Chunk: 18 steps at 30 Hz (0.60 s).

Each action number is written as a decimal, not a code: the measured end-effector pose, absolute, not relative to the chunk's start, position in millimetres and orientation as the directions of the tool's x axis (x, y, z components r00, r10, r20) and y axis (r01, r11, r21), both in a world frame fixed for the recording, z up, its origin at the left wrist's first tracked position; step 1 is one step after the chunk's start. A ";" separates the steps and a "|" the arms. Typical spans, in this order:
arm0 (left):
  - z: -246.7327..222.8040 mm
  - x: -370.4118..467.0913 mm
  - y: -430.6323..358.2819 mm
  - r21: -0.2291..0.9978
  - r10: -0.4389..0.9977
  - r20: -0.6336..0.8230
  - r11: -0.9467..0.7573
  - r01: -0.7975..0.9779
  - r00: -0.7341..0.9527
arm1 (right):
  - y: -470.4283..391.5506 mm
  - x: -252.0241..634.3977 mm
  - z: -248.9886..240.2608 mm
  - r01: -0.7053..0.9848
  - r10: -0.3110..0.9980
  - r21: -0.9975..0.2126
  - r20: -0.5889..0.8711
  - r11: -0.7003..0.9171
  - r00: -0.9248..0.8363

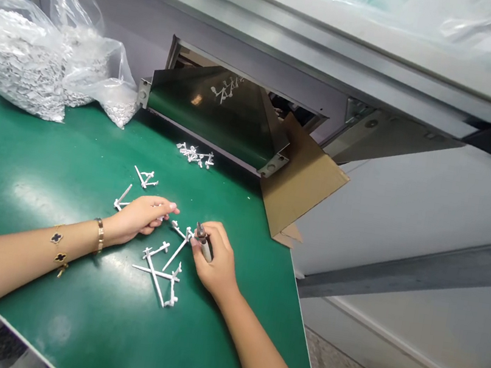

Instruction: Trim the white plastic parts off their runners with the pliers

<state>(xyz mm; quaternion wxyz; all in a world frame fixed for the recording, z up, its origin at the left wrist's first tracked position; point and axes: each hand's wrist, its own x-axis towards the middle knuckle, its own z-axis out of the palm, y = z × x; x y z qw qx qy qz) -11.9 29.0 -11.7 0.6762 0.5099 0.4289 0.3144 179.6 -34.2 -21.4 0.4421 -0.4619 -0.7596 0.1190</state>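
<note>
My left hand (144, 216) is over the green table with its fingers curled together, and small white plastic bits show between them. A gold bracelet and a charm chain are on that wrist and forearm. My right hand (217, 260) is closed around small side cutters (203, 242), jaws pointing up and away. Touching or just beside its fingertips is a branched white plastic sprue (179, 249); I cannot tell whether it is pinched. Nearer me, more sprues (155, 275) lie crossed. Another sprue (146, 178) lies beyond my left hand, and one more (122, 197) is partly hidden behind it.
A small pile of white parts (195, 155) lies before a dark metal chute (219, 115), which carries another piece. Clear bags of white parts (24, 59) stand at the back left. A cardboard flap (301, 183) is right of the chute. A metal-edged shelf (269, 27) hangs above.
</note>
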 end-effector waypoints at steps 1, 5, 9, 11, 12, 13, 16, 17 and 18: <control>-13.2 -12.9 30.4 0.981 0.881 -0.191 0.150 0.127 0.433 | -34.1 179.5 -21.9 0.590 0.801 -0.589 0.570 0.552 -0.181; -13.5 -15.1 32.1 0.863 0.850 0.124 -0.347 0.367 0.513 | -33.4 181.4 -23.4 0.555 0.784 -0.605 0.603 0.570 -0.148; -11.0 -14.2 26.8 0.759 0.772 0.171 -0.500 0.417 0.612 | -33.4 180.8 -23.9 0.541 0.775 -0.614 0.621 0.575 -0.118; -12.1 -13.6 24.5 0.727 0.742 0.203 -0.551 0.410 0.638 | -33.7 179.7 -23.4 0.515 0.768 -0.632 0.634 0.580 -0.088; -13.2 -13.3 23.8 0.716 0.729 0.215 -0.570 0.403 0.649 | -33.9 179.2 -23.0 0.498 0.765 -0.641 0.639 0.584 -0.075; -14.7 -13.0 23.5 0.710 0.719 0.216 -0.580 0.399 0.660 | -34.3 178.7 -22.4 0.481 0.763 -0.648 0.643 0.590 -0.071; -18.9 -12.6 24.1 0.695 0.704 0.171 -0.582 0.422 0.689 | -35.8 177.7 -20.3 0.434 0.752 -0.648 0.649 0.626 -0.115; -19.6 -12.6 24.3 0.690 0.698 0.153 -0.582 0.430 0.699 | -36.4 177.4 -19.7 0.422 0.744 -0.641 0.655 0.641 -0.134; -19.8 -12.5 24.4 0.687 0.691 0.138 -0.583 0.434 0.709 | -36.8 177.0 -19.2 0.413 0.734 -0.633 0.663 0.655 -0.149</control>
